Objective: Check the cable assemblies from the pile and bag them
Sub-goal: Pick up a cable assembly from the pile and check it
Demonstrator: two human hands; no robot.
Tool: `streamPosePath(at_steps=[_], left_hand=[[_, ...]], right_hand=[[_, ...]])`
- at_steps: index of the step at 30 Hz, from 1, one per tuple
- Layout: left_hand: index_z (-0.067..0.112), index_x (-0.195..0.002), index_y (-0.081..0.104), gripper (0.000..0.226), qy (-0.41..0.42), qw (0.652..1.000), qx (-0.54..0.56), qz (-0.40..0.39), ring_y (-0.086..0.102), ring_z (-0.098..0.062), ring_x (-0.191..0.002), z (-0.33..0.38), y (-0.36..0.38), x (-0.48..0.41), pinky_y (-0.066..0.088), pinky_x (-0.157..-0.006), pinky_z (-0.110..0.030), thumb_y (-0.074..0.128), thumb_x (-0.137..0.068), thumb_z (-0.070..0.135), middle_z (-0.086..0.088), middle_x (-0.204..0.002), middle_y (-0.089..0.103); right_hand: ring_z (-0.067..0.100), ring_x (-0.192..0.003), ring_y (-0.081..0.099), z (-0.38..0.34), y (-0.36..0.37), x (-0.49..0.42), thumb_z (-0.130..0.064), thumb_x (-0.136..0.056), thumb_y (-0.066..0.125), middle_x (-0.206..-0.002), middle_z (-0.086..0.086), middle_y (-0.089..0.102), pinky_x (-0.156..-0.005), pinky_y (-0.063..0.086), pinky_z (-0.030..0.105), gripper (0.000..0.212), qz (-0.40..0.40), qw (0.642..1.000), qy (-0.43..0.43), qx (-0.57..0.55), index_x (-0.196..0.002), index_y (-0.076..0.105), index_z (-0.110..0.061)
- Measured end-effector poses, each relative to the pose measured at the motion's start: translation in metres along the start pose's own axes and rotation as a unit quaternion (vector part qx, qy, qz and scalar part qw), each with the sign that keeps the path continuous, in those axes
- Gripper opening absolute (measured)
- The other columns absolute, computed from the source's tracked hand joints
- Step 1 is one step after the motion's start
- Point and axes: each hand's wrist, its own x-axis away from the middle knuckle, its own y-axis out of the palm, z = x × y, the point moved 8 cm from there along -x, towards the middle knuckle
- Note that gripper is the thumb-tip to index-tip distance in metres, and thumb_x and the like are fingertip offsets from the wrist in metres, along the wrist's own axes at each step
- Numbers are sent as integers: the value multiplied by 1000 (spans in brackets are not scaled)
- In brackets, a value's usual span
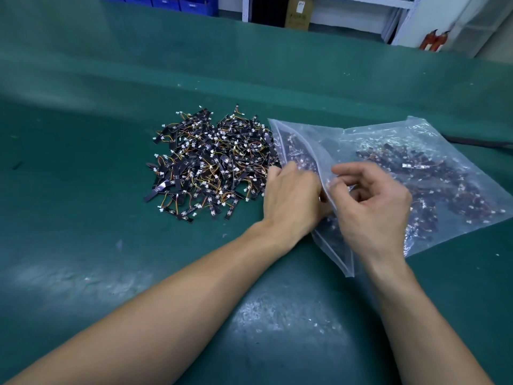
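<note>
The pile (211, 162) of cable assemblies lies near the middle of the green worktop (111, 245), just left of both hands. Its right edge touches the mouth of a clear bag (416, 151), which lies flat toward the worktop's right edge and already holds many assemblies. The left hand (291, 198) rests at the bag's mouth between pile and bag, back up and fingers bent down out of sight, so I cannot tell whether it grips anything. The right hand (372, 207) sits over the bag with fingers curled, thumb and forefinger pinching the bag's upper lip. A dark cable (477, 141) runs along the worktop just behind the bag at the right edge. Past the far edge stand blue bins (166, 2), a cardboard box (298, 12) and white shelving (388, 4). Bare green surface spreads left of the pile, behind it, and along the near edge under the forearms.
</note>
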Motion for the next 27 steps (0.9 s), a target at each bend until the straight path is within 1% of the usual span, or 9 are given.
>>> streamPosePath(at_steps=[2,6,11,13,17,20,22,24,27], left_hand=[[27,-59,52,37,23,1000,5,9,42,-19,-86,-8,-9,7,17,-74,-36,66,-83,50,10,-69,58],[34,-66,66,34,49,998,27,8,41,-13,-83,-45,-40,22,20,-76,-34,68,-79,65,19,-66,50],[35,-75,73,17,-4,1000,-12,28,41,-13,-84,-104,-74,37,21,-78,-33,77,-80,51,18,-66,51],[37,-81,75,13,-17,999,-34,18,41,-13,-87,-115,-76,39,21,-81,-33,79,-79,49,16,-69,55],[40,-96,76,22,20,995,-95,-32,36,-11,-92,-112,-65,37,19,-87,-36,69,-84,58,18,-79,56],[36,-92,76,19,36,994,-99,-28,40,-14,-96,-111,-65,35,20,-89,-38,68,-89,52,16,-81,59],[33,-90,75,15,55,994,-94,-9,44,-17,-96,-110,-68,35,20,-88,-37,68,-91,46,15,-84,62],[30,-90,75,12,72,993,-84,38,49,-21,-93,-108,-77,36,22,-85,-38,68,-93,39,12,-87,64],[27,-94,70,13,59,990,-64,107,52,-22,-89,-109,-93,36,24,-82,-37,62,-98,35,9,-92,64]], right_hand=[[6,-51,53,1,3,1,-17,-79,66,-73,-17,69,-55,42,16,25,-11,1000,0,6,-86,69,-40],[8,-52,54,5,12,4,-22,-80,67,-75,-21,69,-58,46,22,20,-42,998,3,38,-85,69,-41],[1,-54,57,9,27,11,-18,-81,70,-76,-28,67,-61,46,14,18,-96,990,7,106,-86,72,-35],[0,-56,59,11,32,14,-16,-81,72,-76,-29,67,-63,50,19,16,-114,984,11,134,-87,75,-30],[1,-57,60,15,40,18,-19,-83,76,-75,-27,68,-62,50,20,11,-151,978,29,143,-87,75,-29],[-1,-55,57,16,43,19,-19,-84,77,-75,-26,68,-60,42,9,9,-164,977,33,134,-86,75,-28],[0,-55,57,15,43,19,-18,-85,77,-75,-27,68,-59,41,6,11,-163,978,33,128,-85,74,-29],[1,-55,57,15,43,19,-19,-85,76,-74,-26,68,-58,43,8,12,-164,979,33,121,-85,74,-30],[3,-55,58,15,45,20,-19,-86,76,-73,-26,68,-57,44,10,11,-170,979,38,108,-86,74,-30]])
